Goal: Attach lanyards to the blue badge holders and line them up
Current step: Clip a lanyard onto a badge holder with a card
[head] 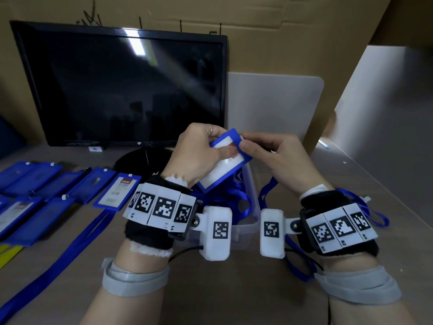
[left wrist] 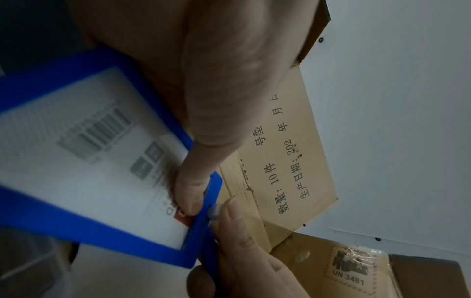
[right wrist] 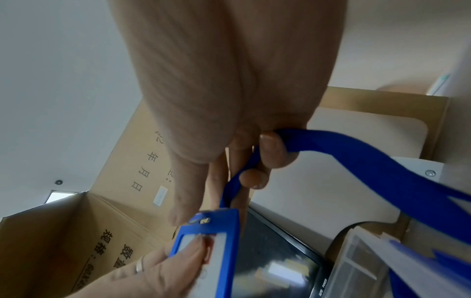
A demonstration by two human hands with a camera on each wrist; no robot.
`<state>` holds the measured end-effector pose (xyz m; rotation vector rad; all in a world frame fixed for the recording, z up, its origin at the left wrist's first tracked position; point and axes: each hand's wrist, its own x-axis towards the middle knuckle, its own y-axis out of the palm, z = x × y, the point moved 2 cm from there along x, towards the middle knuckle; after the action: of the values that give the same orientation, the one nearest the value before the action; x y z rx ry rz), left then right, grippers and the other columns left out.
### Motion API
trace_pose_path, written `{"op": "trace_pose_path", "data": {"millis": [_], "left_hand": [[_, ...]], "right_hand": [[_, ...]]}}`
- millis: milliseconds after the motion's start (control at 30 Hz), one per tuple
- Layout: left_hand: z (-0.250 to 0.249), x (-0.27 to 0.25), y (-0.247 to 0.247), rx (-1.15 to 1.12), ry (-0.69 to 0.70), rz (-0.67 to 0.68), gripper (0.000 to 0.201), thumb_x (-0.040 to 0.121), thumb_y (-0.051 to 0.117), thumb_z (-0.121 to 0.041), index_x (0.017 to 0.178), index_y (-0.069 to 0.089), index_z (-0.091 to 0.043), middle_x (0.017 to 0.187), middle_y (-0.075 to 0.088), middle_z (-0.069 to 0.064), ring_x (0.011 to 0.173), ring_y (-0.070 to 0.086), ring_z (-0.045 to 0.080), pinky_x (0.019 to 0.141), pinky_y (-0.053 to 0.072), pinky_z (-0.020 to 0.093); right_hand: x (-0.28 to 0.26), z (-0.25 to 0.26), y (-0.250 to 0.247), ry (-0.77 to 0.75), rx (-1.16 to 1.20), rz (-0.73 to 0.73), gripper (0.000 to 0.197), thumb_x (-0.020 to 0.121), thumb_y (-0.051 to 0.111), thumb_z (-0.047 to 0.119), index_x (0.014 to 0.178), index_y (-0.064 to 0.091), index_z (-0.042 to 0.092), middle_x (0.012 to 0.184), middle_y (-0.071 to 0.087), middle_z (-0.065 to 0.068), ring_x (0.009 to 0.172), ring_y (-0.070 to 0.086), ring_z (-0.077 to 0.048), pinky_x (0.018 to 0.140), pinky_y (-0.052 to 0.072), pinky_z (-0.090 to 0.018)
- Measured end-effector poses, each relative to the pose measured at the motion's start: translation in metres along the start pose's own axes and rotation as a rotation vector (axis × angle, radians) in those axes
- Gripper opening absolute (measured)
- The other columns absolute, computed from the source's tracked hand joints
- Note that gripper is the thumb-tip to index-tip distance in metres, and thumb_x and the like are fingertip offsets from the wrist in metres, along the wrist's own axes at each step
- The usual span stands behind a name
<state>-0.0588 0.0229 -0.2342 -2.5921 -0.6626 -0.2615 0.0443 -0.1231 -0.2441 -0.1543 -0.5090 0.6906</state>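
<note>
Both forearms fill the lower part of the head view, each wrist strapped with a black band carrying white marker tags. Behind them stands a dark monitor [head: 121,87] on the table [head: 234,289], with cardboard as a backdrop. Left of the arms, a row of blue badge holders [head: 58,191] lies flat, a lanyard strap [head: 70,249] trailing from the nearest toward the table's front edge. A clear plastic bin [head: 243,231] between the wrists holds a tangle of blue lanyards [head: 236,198]. Above it, the left hand [head: 199,153] grips a blue badge holder [head: 225,160], thumb pressed on its clear window. The right hand [head: 276,153] pinches a lanyard [right wrist: 356,161] at the holder's top edge, where its clip [left wrist: 213,211] sits at the slot.
</note>
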Motion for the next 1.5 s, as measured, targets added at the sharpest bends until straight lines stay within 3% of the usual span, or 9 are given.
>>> {"op": "trace_pose_path", "data": {"millis": [233, 467, 633, 767, 967, 1033, 1133, 1333, 1500], "left_hand": [[0.001, -0.001, -0.001, 0.058, 0.035, 0.006, 0.018, 0.080, 0.082, -0.036, 0.093, 0.078, -0.024, 0.082, 0.078, -0.002, 0.080, 0.075, 0.016, 0.080, 0.061, 0.048], [0.010, 0.006, -0.006, 0.133, 0.010, -0.088, 0.006, 0.084, 0.079, -0.027, 0.088, 0.076, -0.024, 0.079, 0.077, -0.004, 0.077, 0.074, 0.016, 0.079, 0.061, 0.047], [0.007, 0.007, -0.004, 0.023, 0.019, 0.043, 0.046, 0.092, 0.068, -0.012, 0.128, 0.059, -0.038, 0.093, 0.076, 0.005, 0.081, 0.074, 0.022, 0.073, 0.062, 0.040], [0.008, 0.006, 0.003, -0.008, -0.038, 0.038, 0.034, 0.098, 0.052, -0.002, 0.105, 0.074, -0.027, 0.095, 0.075, 0.007, 0.078, 0.073, 0.018, 0.062, 0.056, 0.027], [0.012, 0.006, 0.003, -0.018, -0.141, 0.015, 0.027, 0.097, 0.052, -0.005, 0.099, 0.073, -0.022, 0.089, 0.076, 0.003, 0.069, 0.071, 0.009, 0.058, 0.053, 0.023], [0.009, 0.005, 0.005, -0.057, -0.119, 0.000, 0.011, 0.097, 0.062, -0.025, 0.098, 0.072, -0.020, 0.090, 0.076, 0.005, 0.071, 0.071, 0.013, 0.064, 0.057, 0.029], [0.007, 0.005, 0.007, -0.087, -0.077, -0.013, 0.031, 0.089, 0.069, -0.046, 0.098, 0.072, -0.017, 0.089, 0.077, 0.006, 0.077, 0.074, 0.021, 0.073, 0.061, 0.036], [0.006, 0.003, 0.001, -0.086, 0.011, -0.017, 0.020, 0.089, 0.074, -0.034, 0.101, 0.076, -0.018, 0.090, 0.076, 0.006, 0.083, 0.074, 0.021, 0.076, 0.061, 0.034], [0.004, 0.002, 0.008, -0.059, 0.002, 0.023, 0.022, 0.087, 0.074, -0.036, 0.098, 0.077, -0.017, 0.087, 0.077, 0.006, 0.084, 0.074, 0.021, 0.080, 0.059, 0.036]], "right_hand": [[-0.004, 0.005, -0.003, -0.008, -0.071, 0.116, 0.027, 0.092, 0.068, 0.030, 0.119, 0.072, 0.026, 0.097, 0.076, 0.019, 0.094, 0.069, 0.008, 0.072, 0.049, -0.006], [0.003, -0.001, -0.007, -0.069, -0.120, -0.122, 0.018, 0.100, 0.057, 0.028, 0.098, 0.075, 0.026, 0.077, 0.073, 0.022, 0.074, 0.065, 0.009, 0.069, 0.044, -0.006], [0.004, -0.007, -0.009, -0.022, -0.075, -0.156, 0.020, 0.098, 0.062, 0.026, 0.111, 0.071, 0.013, 0.069, 0.070, 0.011, 0.052, 0.057, 0.007, 0.053, 0.039, -0.006], [0.006, -0.008, -0.006, 0.047, -0.027, -0.201, 0.030, 0.089, 0.072, 0.033, 0.103, 0.058, 0.009, 0.062, 0.071, 0.002, 0.045, 0.055, 0.001, 0.047, 0.040, -0.015], [0.001, -0.002, -0.006, -0.015, -0.131, -0.142, 0.025, 0.097, 0.060, 0.038, 0.115, 0.074, 0.027, 0.061, 0.065, 0.012, 0.059, 0.057, 0.003, 0.063, 0.043, -0.010], [0.001, -0.001, -0.001, 0.008, -0.205, 0.007, 0.031, 0.103, 0.052, 0.034, 0.131, 0.063, 0.035, 0.085, 0.070, 0.015, 0.075, 0.062, 0.009, 0.074, 0.046, -0.007], [-0.002, 0.004, 0.005, -0.016, -0.235, 0.183, 0.040, 0.105, 0.047, 0.018, 0.142, 0.051, 0.036, 0.119, 0.065, 0.020, 0.099, 0.059, 0.020, 0.082, 0.042, 0.001], [-0.004, 0.011, 0.006, -0.047, -0.081, 0.125, 0.020, 0.098, 0.061, 0.011, 0.118, 0.061, 0.011, 0.082, 0.076, -0.003, 0.059, 0.064, 0.004, 0.058, 0.044, -0.006], [-0.003, 0.007, 0.008, -0.082, -0.127, 0.159, 0.016, 0.101, 0.057, 0.013, 0.113, 0.067, 0.016, 0.085, 0.076, -0.004, 0.086, 0.071, -0.004, 0.080, 0.049, -0.010]]}}
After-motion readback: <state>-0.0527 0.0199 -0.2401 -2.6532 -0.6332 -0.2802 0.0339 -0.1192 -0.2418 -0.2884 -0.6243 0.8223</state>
